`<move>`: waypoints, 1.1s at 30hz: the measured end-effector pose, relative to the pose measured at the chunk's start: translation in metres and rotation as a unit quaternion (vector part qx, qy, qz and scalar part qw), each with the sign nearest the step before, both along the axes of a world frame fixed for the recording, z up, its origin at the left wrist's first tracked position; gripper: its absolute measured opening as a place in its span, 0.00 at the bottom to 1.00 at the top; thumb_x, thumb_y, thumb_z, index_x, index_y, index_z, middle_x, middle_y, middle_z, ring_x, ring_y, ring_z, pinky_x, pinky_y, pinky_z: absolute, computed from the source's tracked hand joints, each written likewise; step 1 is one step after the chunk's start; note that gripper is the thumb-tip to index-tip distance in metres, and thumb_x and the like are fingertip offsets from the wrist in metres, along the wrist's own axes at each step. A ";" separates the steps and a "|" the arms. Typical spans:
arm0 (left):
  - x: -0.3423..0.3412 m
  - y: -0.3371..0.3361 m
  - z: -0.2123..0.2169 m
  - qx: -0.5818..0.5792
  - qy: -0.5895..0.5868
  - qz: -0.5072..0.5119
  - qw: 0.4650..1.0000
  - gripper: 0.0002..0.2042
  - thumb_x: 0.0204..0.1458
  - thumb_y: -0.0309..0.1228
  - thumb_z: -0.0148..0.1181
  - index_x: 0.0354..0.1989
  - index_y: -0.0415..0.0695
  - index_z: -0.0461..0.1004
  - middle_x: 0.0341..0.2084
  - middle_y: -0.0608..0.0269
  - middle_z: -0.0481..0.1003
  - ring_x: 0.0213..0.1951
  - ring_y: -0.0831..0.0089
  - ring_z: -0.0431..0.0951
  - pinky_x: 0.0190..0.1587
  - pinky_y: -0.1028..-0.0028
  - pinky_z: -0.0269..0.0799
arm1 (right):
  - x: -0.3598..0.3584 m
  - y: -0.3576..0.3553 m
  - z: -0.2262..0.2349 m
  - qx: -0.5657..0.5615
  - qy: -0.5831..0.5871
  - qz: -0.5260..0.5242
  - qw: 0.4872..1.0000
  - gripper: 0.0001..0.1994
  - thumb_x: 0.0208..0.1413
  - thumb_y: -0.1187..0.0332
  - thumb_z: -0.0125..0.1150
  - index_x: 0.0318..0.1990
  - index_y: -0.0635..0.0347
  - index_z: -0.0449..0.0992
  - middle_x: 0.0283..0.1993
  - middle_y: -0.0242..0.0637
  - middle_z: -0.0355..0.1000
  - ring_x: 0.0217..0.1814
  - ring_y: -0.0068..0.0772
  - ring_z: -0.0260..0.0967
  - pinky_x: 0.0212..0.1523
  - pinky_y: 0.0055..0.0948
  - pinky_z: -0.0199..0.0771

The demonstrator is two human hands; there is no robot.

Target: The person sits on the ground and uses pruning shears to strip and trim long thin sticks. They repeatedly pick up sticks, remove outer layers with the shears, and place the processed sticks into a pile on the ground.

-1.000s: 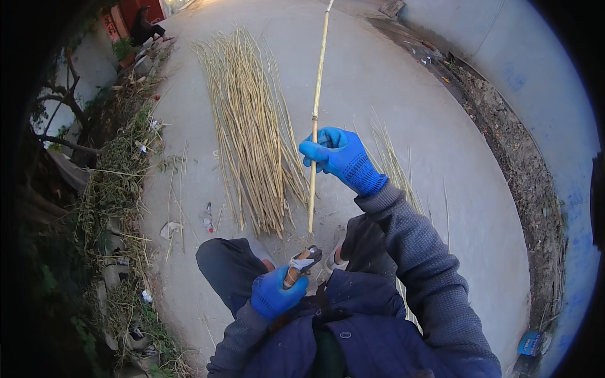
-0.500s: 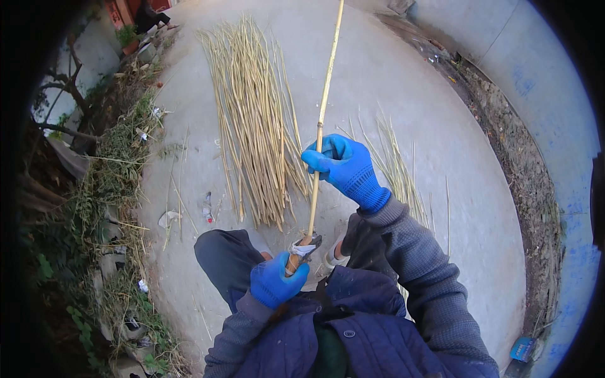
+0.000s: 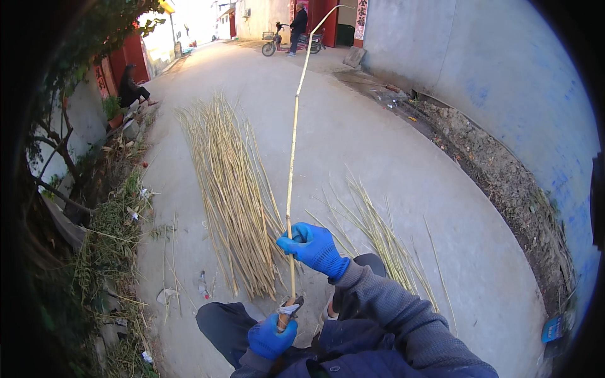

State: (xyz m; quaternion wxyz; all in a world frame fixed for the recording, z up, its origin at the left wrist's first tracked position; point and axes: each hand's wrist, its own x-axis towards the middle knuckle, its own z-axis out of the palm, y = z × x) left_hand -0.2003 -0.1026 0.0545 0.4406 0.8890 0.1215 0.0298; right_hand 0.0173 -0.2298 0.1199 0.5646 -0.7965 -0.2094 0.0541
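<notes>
A long, thin yellowish cane (image 3: 293, 157) rises upright from my lap, with its top bent over to the right. My gloved right hand (image 3: 315, 250) grips it low down, fingers closed round the stalk. Below, my gloved left hand (image 3: 271, 338) is closed on a short tool with a wooden handle (image 3: 284, 322), wrapped in white near its dark head. The cane's bottom end meets that head; how the two fit together is hard to see. Beyond my knees lies a large bundle of canes (image 3: 233, 189), and a smaller spread of thinner stalks (image 3: 384, 246) is to the right.
A grey concrete lane (image 3: 353, 132) stretches ahead. Weeds and stones (image 3: 113, 252) line its left edge, and a pale wall (image 3: 491, 82) runs along the right. Far off, a person (image 3: 299, 28) stands by a two-wheeler (image 3: 270, 47); another person (image 3: 130, 87) sits at left.
My view has tilted up, showing more of the lane and the cane's bent top. The cane leans slightly left now instead of right. Both hands keep their holds.
</notes>
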 end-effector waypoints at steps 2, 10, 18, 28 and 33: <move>0.002 0.002 -0.004 -0.002 0.000 -0.001 1.000 0.15 0.46 0.43 0.65 0.30 0.43 0.77 0.19 0.47 0.75 0.24 0.50 0.78 0.27 0.59 0.72 | -0.009 0.000 -0.002 0.013 0.026 0.011 1.000 0.19 0.50 0.50 0.68 0.26 0.57 0.74 0.21 0.33 0.74 0.23 0.21 0.72 0.28 0.25 0.72; 0.008 0.001 -0.024 -0.034 0.075 -0.045 0.996 0.16 0.46 0.44 0.65 0.32 0.43 0.78 0.20 0.47 0.76 0.25 0.51 0.79 0.27 0.60 0.72 | -0.030 -0.015 -0.013 -0.089 0.035 -0.012 0.995 0.18 0.51 0.52 0.67 0.26 0.58 0.75 0.22 0.33 0.76 0.24 0.19 0.73 0.27 0.23 0.71; 0.010 0.001 -0.015 -0.140 0.074 -0.022 0.987 0.16 0.47 0.44 0.65 0.36 0.44 0.79 0.22 0.51 0.78 0.26 0.56 0.81 0.29 0.63 0.74 | -0.064 -0.023 -0.047 -0.086 0.030 0.034 0.995 0.19 0.54 0.53 0.65 0.23 0.57 0.72 0.20 0.35 0.70 0.22 0.20 0.66 0.27 0.26 0.68; 0.002 0.016 0.014 -0.097 0.123 -0.042 0.987 0.18 0.50 0.43 0.64 0.44 0.43 0.78 0.23 0.55 0.80 0.28 0.64 0.82 0.33 0.66 0.76 | -0.027 -0.003 -0.019 0.083 0.232 0.186 0.951 0.15 0.59 0.56 0.62 0.30 0.59 0.76 0.25 0.30 0.74 0.26 0.18 0.70 0.30 0.23 0.73; 0.019 0.026 0.014 -0.271 0.131 -0.014 0.954 0.19 0.53 0.35 0.64 0.48 0.36 0.74 0.24 0.58 0.80 0.25 0.77 0.81 0.27 0.76 0.76 | -0.042 -0.008 -0.043 -0.117 0.041 0.132 0.984 0.15 0.58 0.57 0.62 0.38 0.62 0.77 0.30 0.35 0.75 0.31 0.27 0.74 0.37 0.27 0.75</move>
